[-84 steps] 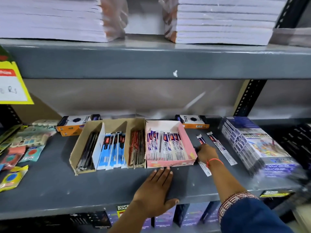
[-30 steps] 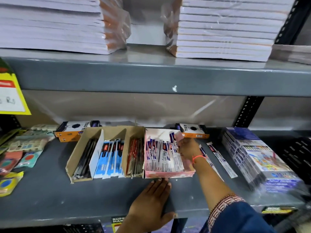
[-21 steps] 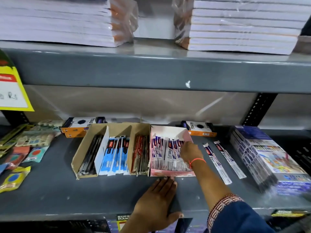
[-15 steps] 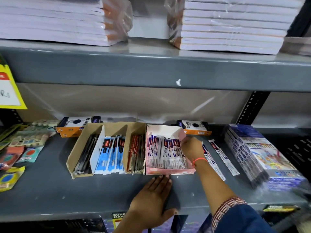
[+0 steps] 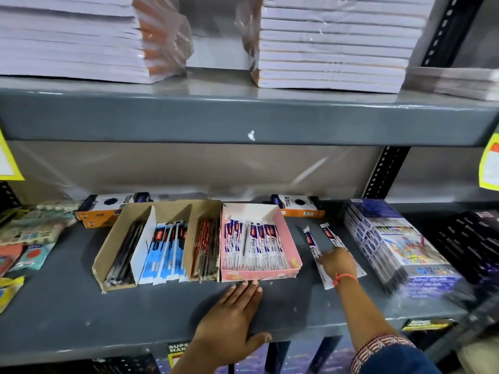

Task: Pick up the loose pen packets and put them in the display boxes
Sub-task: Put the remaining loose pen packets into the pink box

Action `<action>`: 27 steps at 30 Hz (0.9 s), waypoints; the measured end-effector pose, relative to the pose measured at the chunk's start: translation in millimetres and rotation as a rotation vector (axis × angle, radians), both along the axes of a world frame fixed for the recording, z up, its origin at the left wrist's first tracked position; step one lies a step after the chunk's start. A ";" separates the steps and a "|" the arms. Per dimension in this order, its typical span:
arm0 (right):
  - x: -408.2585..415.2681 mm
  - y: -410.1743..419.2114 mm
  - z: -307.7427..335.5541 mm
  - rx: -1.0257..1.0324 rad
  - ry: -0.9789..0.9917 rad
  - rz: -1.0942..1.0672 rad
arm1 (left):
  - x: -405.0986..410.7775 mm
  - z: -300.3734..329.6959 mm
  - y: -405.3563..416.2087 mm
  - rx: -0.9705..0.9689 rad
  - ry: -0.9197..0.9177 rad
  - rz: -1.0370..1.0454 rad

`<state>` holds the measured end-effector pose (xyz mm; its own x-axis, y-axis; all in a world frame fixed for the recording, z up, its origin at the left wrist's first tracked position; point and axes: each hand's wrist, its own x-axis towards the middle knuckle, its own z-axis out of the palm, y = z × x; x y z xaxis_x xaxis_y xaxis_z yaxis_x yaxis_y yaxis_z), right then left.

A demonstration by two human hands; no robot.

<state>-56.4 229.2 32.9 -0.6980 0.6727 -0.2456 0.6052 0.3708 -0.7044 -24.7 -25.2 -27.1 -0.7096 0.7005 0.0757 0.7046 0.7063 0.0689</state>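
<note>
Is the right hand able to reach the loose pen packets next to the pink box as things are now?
Probably yes. The right hand already lies on the two loose packets on the bare shelf, right of the pink box. Nothing covers them, but whether it grips one cannot be told.

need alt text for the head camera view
A person's right hand rests on two loose pen packets lying on a grey shelf, right of a pink display box filled with similar packets. The left hand lies flat at the shelf's front edge.
</note>
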 end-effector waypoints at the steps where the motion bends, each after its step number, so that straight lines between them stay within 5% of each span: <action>1: -0.2 1.0 1.5 -0.081 0.069 -0.019 | 0.6 0.0 -0.5 0.005 0.003 -0.006; 6: 5.4 -8.5 18.5 -0.578 0.419 -0.004 | 0.6 3.9 -1.2 -0.029 -0.008 0.004; 11: 1.7 -27.4 32.6 -0.737 0.546 0.125 | 3.3 10.7 0.6 -0.027 0.016 0.019; 16: -1.0 -42.2 35.9 -0.802 0.573 0.209 | 2.0 6.9 2.0 -0.041 -0.050 0.034; 23: -3.1 -47.3 42.9 -0.813 0.555 0.267 | 1.3 15.9 1.6 -0.023 0.122 0.025; 27: -15.6 -54.9 39.7 -0.637 0.414 0.219 | 0.6 8.7 0.6 -0.050 -0.072 0.020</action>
<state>-72.0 174.3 72.5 -0.9169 0.3267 -0.2291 0.2077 -0.0996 -0.9731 -24.0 -24.6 -18.4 -0.7256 0.6880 -0.0113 0.6850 0.7238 0.0832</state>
